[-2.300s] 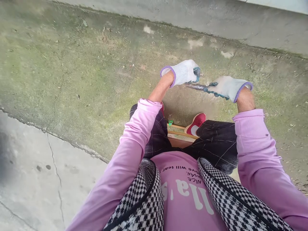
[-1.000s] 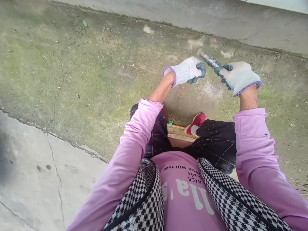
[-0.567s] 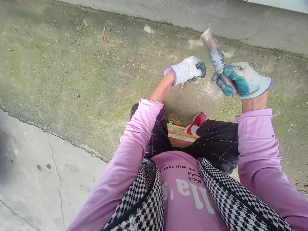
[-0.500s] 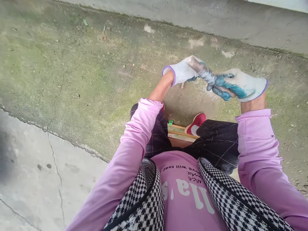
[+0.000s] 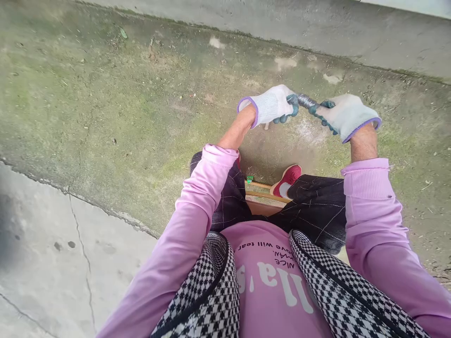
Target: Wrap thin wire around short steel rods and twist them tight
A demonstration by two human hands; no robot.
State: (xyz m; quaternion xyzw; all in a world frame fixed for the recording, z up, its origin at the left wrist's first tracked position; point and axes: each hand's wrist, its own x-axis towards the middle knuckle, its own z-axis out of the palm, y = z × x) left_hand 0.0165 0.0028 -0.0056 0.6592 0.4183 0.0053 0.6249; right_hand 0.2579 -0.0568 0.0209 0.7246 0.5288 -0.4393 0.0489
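Observation:
A short rod-like piece (image 5: 306, 101) with a silvery, ribbed middle that looks like wound wire spans the gap between my two gloved hands. My left hand (image 5: 275, 106), in a white knit glove with a blue-green coated palm and purple cuff, is closed round its left end. Round the other end close the fingers of my right hand (image 5: 343, 115), in a matching glove with its back turned up. Both ends of the piece are hidden inside the gloves, so its exact kind cannot be made out. It is held above the ground, in front of my knees.
Mossy, dirty concrete ground (image 5: 141, 103) spreads around me, with a pale powdery patch (image 5: 312, 131) below my hands. A grey concrete ledge (image 5: 317, 28) runs along the far side. Wooden bars (image 5: 268, 196) and a small green object (image 5: 250, 180) lie between my legs, near a red shoe (image 5: 291, 176).
My right hand has rolled over, from its coated fingers showing to its back showing, and shifted slightly left. The piece has turned, and its pale left end is now covered by my left glove.

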